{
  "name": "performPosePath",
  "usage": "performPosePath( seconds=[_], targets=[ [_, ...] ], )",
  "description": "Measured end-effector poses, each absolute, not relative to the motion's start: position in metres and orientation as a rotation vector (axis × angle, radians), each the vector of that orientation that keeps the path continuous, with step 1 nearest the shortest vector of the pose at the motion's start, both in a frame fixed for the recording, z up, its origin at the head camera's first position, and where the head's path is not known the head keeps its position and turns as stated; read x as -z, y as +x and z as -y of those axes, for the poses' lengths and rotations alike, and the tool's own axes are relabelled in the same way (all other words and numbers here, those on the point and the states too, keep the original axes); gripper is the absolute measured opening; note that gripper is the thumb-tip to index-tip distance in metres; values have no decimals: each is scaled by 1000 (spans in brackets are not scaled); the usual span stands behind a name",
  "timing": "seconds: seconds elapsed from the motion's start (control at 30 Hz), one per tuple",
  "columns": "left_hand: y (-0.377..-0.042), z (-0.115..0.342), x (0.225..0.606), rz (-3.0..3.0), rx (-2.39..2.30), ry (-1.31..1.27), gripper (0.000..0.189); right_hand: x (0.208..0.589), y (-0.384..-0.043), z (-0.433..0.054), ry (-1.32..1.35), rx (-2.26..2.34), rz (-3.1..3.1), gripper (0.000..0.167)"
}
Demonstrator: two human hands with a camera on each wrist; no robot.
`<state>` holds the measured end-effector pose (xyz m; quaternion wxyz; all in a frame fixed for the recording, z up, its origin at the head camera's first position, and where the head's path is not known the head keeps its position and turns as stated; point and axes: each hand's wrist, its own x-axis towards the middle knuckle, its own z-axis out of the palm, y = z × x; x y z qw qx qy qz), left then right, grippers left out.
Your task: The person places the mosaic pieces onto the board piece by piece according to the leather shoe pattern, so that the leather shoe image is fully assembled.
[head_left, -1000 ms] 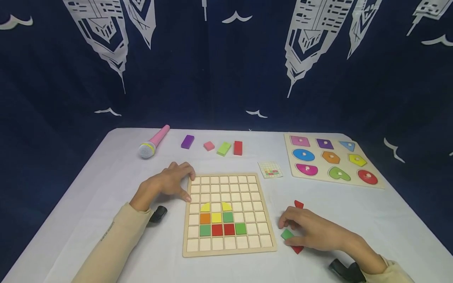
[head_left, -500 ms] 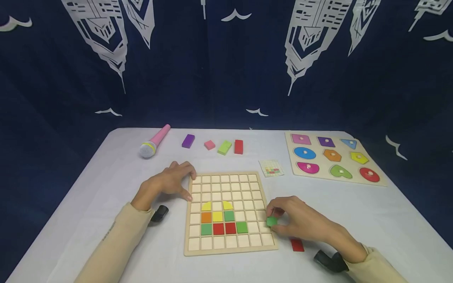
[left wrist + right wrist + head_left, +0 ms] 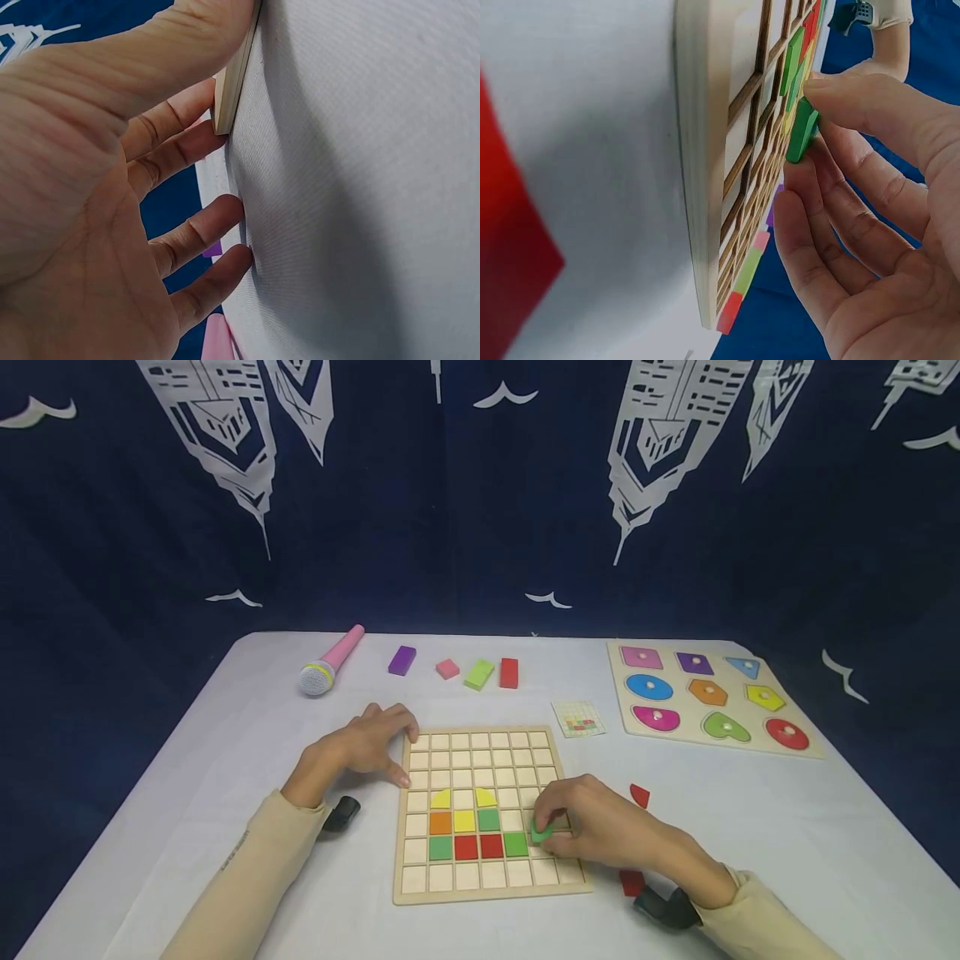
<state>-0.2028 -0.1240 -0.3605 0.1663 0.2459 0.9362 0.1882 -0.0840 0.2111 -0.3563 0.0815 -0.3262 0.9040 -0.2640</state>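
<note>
The square wooden grid board point(image 3: 491, 898) lies on the white table, with several yellow, orange, green and red tiles in its middle cells. My left hand point(image 3: 367, 745) rests at the board's upper left corner, thumb on the left edge and fingertips by the top corner; in the left wrist view its fingers are spread and nearly straight. Between thumb and fingertips, my right hand point(image 3: 603, 822) pinches a small green tile point(image 3: 802, 129) close over the board's right-hand cells. To that tile's left sits a green square tile point(image 3: 515, 844) in the board.
Two red pieces lie right of the board, one rounded red piece point(image 3: 640, 795) and one red tile point(image 3: 632, 883) partly behind the wrist. Farther back are a pattern card point(image 3: 578, 718), a shape puzzle point(image 3: 615, 693), loose blocks including a purple block point(image 3: 402, 660), and a toy microphone point(image 3: 333, 660).
My right hand has picked up the green tile from the table right of the board and carried it left over the grid. The left hand has stayed at the board's corner.
</note>
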Motion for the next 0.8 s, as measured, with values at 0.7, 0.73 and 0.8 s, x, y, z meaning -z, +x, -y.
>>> performPosePath(
  seconds=[0.7, 0.73, 0.8],
  targets=[
    [-202, 124, 359, -2666, -533, 710, 61, 361, -76, -204, -1027, 737, -2680, 11],
    [-202, 124, 359, -2664, -531, 708, 61, 361, -74, -203, -1039, 714, -2706, 11],
    [-202, 125, 358, -2665, -531, 702, 61, 360, -68, -200, -1057, 655, -2768, 12]
  ],
)
